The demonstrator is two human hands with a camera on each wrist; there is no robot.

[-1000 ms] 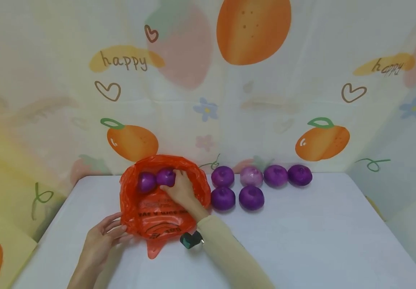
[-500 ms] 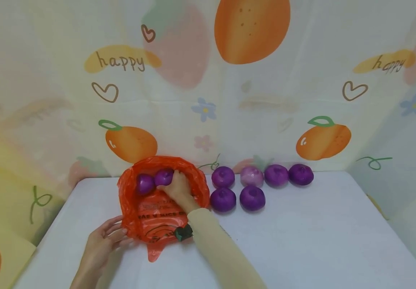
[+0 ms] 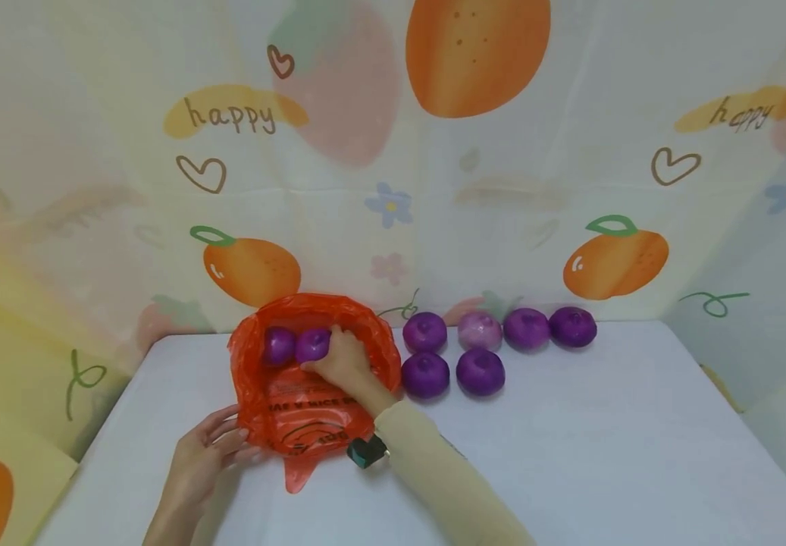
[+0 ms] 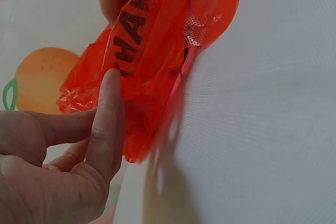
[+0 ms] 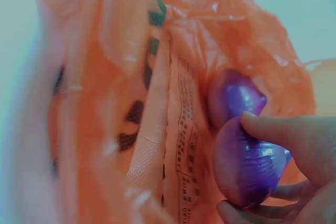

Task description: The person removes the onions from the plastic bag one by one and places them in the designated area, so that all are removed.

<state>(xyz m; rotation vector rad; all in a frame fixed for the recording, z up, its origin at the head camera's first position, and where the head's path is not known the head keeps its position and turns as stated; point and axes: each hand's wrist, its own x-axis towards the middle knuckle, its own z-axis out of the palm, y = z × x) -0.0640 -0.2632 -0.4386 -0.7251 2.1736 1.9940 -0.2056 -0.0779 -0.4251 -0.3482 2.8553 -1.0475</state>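
Note:
A red plastic bag point(image 3: 311, 428) with dark print lies with its mouth spread wide on the white table. Inside it are two purple onions side by side. My right hand point(image 3: 343, 360) reaches into the bag and grips the right-hand onion point(image 5: 252, 166) between thumb and fingers; the other onion point(image 5: 233, 98) sits right beside it. At the bag's near left edge is my left hand point(image 3: 201, 455). Its fingers are extended, and in the left wrist view the fingertips point(image 4: 110, 80) lie against the outside of the bag point(image 4: 142, 51).
Several purple onions stand in two rows right of the bag, a paler onion point(image 3: 480, 331) in the back row and a dark one point(image 3: 480, 371) in front. Behind the table point(image 3: 604, 455) hangs a fruit-printed cloth point(image 3: 488, 250).
Both hands keep nearly the same places, the right on the onion inside the bag and the left at its edge. The whole view shifts slightly.

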